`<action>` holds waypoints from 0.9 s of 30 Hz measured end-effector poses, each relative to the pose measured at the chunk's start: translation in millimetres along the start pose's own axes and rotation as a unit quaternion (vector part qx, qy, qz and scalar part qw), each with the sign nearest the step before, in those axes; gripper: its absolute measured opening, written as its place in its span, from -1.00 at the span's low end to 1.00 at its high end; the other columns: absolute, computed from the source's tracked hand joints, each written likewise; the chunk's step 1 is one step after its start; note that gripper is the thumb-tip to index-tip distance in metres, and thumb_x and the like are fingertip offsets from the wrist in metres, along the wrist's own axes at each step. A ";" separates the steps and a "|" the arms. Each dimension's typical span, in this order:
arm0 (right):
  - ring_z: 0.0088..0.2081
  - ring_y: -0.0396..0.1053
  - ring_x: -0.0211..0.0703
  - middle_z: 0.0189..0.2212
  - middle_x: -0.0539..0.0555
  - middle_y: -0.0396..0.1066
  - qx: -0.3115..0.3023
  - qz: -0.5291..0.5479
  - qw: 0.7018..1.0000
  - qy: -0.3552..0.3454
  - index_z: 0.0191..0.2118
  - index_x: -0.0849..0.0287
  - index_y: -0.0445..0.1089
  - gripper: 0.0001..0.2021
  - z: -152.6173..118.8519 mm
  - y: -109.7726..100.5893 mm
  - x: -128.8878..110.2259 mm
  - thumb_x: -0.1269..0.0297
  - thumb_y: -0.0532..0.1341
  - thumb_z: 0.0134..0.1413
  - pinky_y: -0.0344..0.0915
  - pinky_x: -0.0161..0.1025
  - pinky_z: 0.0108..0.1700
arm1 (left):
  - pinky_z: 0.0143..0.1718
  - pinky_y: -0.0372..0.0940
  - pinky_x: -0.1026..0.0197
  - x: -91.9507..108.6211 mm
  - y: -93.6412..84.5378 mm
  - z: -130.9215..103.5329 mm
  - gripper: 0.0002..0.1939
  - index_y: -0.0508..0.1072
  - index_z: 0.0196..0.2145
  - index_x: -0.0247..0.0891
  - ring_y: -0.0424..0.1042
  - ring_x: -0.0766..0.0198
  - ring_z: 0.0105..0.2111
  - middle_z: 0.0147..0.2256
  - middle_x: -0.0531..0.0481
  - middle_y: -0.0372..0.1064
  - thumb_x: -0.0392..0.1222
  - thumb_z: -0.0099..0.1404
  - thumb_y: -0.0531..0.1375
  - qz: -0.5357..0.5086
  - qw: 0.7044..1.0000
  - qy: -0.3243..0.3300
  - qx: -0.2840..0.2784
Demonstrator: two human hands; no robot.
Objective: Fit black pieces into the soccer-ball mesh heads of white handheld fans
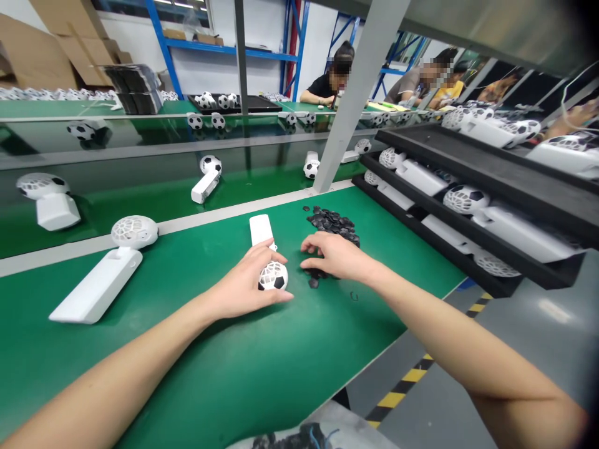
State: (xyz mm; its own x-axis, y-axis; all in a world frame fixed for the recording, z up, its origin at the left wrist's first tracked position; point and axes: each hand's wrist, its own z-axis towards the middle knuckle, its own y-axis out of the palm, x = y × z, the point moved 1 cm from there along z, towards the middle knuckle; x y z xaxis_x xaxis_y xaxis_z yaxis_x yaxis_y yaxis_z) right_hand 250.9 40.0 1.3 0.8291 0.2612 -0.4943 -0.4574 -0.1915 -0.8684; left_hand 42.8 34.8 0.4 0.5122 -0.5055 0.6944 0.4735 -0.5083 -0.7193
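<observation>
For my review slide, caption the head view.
Left hand around a soccer ball gadget, right hand by black discs, green table beneath.

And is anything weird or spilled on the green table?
One thing: a thin dark curved bit lies alone on the green table, near the right hand. It looks odd because it's an open loop, unlike the piled black pieces. I can't tell what it is. Nothing looks broken.

The light is bright; a soft shadow lies beneath the left hand (241, 284) on the table (196, 393), glare spots the floor (528, 324), and the right-hand corners are dark.
</observation>
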 end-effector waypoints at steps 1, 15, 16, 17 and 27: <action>-0.36 0.29 -0.22 -0.39 0.05 0.35 -0.002 -0.035 0.999 0.013 -0.33 0.16 0.37 -0.82 -0.2 -1.5 2.2 0.24 0.26 -0.11 0.20 -0.28 -0.31 | 0.16 -0.08 -0.05 -0.5 0.2 0.1 -0.52 0.21 -0.07 -0.15 -0.22 0.04 0.21 0.14 -0.12 -0.06 0.05 0.08 0.18 0.004 1.000 0.004 0.001; -0.51 0.23 -0.33 -0.55 -0.05 0.32 -0.031 -0.023 0.999 0.017 -0.43 0.17 0.29 -0.96 -2.4 -3.6 5.6 0.36 0.17 0.00 0.11 -0.37 -0.44 | -0.05 0.20 0.11 -24.2 -26.6 -7.9 -0.32 0.05 0.13 -0.07 0.23 0.13 -0.09 -0.05 -0.05 0.04 -0.21 0.04 0.14 0.014 0.998 -0.052 -0.035; -0.55 0.20 -0.35 -0.58 -0.07 0.30 -0.020 -0.013 0.999 0.021 -0.40 0.16 0.29 -0.97 -3.7 -3.2 3.7 0.35 0.14 0.03 0.10 -0.37 -0.46 | -0.06 0.20 0.11 -22.3 -24.7 -7.5 -0.30 0.04 0.14 -0.07 0.23 0.13 -0.09 -0.04 -0.05 0.04 -0.18 0.02 0.16 0.011 0.998 -0.057 -0.038; -0.57 0.19 -0.35 -0.61 -0.08 0.28 -0.007 -0.003 1.000 0.024 -0.37 0.15 0.29 -0.96 -4.8 -2.6 1.3 0.35 0.11 0.05 0.09 -0.37 -0.48 | -0.06 0.21 0.11 -19.4 -21.8 -6.7 -0.28 0.05 0.13 -0.08 0.23 0.12 -0.09 -0.04 -0.05 0.03 -0.13 0.00 0.19 0.009 0.997 -0.068 -0.033; -0.34 0.33 -0.29 -0.41 0.03 0.39 0.019 0.127 0.983 -0.130 -0.33 0.18 0.42 -0.90 -3.1 4.7 -20.6 0.36 0.16 0.04 0.26 -0.30 -0.25 | 0.00 0.13 0.13 -13.7 -23.9 -6.1 -0.44 0.20 0.01 -0.10 0.19 0.14 -0.04 -0.04 -0.01 0.10 -0.18 0.01 0.18 0.000 0.998 -0.062 0.005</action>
State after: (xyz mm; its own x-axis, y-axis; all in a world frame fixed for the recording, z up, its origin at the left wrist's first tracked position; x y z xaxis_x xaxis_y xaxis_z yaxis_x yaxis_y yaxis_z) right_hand 232.7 30.9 7.5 0.5787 0.4427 -0.6850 -0.6553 -0.2476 -0.7137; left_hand 20.1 49.6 8.3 0.5959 -0.4152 0.6874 0.4802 -0.5018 -0.7194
